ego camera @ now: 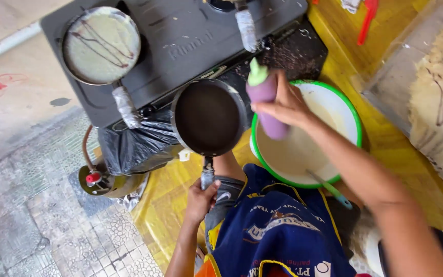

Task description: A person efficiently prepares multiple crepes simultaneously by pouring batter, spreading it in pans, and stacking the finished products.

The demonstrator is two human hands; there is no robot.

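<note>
Left hand (200, 199) is closed around the handle of an empty dark pan (209, 117), holding it level between the stove (180, 41) and the bowl (352, 115). Right hand (283, 106) grips a purple squeeze bottle (265, 100), green tip up, beside the pan's rim. The white, green-rimmed bowl holds pale batter and a ladle (329, 190). A second pan (101, 45) with drizzled batter sits on the stove.

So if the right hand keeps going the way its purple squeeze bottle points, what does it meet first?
Probably the black stove top: the right hand tips the purple squeeze bottle up-frame, its pale green cap beside the small dark frying pan's rim. Depth is unclear.
</note>
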